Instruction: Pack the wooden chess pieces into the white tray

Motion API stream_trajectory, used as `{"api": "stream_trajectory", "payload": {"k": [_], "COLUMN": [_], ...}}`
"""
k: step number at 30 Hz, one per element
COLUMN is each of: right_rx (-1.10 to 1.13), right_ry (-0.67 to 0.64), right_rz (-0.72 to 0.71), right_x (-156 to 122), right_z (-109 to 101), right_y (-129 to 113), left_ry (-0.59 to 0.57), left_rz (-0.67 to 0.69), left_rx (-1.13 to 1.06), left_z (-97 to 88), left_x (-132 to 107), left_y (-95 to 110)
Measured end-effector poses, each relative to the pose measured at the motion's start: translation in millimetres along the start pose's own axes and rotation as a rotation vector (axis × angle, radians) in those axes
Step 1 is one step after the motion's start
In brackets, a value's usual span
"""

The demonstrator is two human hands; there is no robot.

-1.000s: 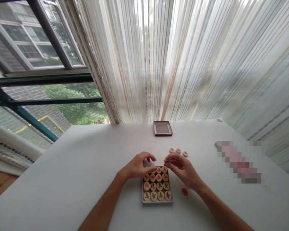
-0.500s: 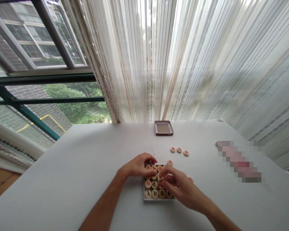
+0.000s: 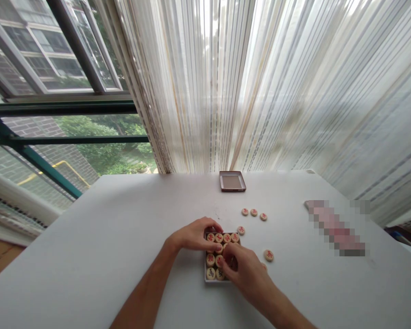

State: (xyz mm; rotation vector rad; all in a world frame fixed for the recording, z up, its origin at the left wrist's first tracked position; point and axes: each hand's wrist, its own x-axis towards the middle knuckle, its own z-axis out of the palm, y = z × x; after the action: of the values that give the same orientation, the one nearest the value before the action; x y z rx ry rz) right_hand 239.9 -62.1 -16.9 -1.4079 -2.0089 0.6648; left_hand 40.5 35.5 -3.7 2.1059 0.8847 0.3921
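Observation:
A shallow box (image 3: 215,281) on the table holds rows of round wooden Chinese chess pieces, marked in red or black. My left hand (image 3: 191,235) grips the box at its far left corner, thumb lying over the pieces and fingers at the far rim. Over the box's right part, my right hand (image 3: 248,269) pinches a red-marked Chinese chess piece (image 3: 219,261) at the second row from the near side. That hand hides several pieces. Just past the far right corner lies a loose piece (image 3: 241,230), and another loose piece (image 3: 268,255) sits right of my hand.
The white table (image 3: 123,219) carries three red-marked pieces (image 3: 254,212) in a row beyond the box. A dark-rimmed box lid (image 3: 232,182) lies open side up near the far edge. A blurred-out pinkish object (image 3: 339,230) rests at right. Curtains (image 3: 205,114) hang behind.
My right hand has moved slightly left and nearer me, bringing a red-marked piece over where a black-marked one showed. The far row and a loose piece at right are more exposed. My left hand stays put.

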Motion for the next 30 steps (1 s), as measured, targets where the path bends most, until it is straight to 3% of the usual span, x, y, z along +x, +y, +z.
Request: {"api": "stream_trajectory", "payload": {"k": [5, 8, 13, 16, 19, 23, 30], "right_rx": [-0.015, 0.004, -0.058, -0.145, -0.182, -0.157, -0.107], "right_ry": [0.043, 0.105, 0.264, 0.321, 0.319, 0.267, 0.06], "right_rz": [-0.018, -0.03, -0.005, 0.036, 0.048, 0.039, 0.006], "right_x": [-4.6, -9.4, 0.0, 24.0, 53.0, 73.1, 54.1], "right_z": [6.9, -4.0, -59.5, -98.6, -122.0, -124.3, -115.2], "right_y": [2.6, 8.4, 41.4, 72.1, 102.2, 130.0, 150.0], "left_ry": [-0.03, -0.006, -0.007, -0.024, -0.014, 0.022, 0.158], "left_rz": [0.002, -0.005, -0.006, -0.021, -0.02, -0.018, -0.077], "left_rx": [0.007, 0.056, 0.125, 0.111, 0.107, 0.075, 0.024], "left_z": [0.5, 4.8, 8.6, 7.5, 6.7, 8.1, 15.9], "left_x": [-2.5, -3.1, -2.4, -2.4, -2.6, -1.2, 8.9], "left_y": [0.2, 2.5, 8.0, 7.3, 5.0, 2.2, -0.4]}}
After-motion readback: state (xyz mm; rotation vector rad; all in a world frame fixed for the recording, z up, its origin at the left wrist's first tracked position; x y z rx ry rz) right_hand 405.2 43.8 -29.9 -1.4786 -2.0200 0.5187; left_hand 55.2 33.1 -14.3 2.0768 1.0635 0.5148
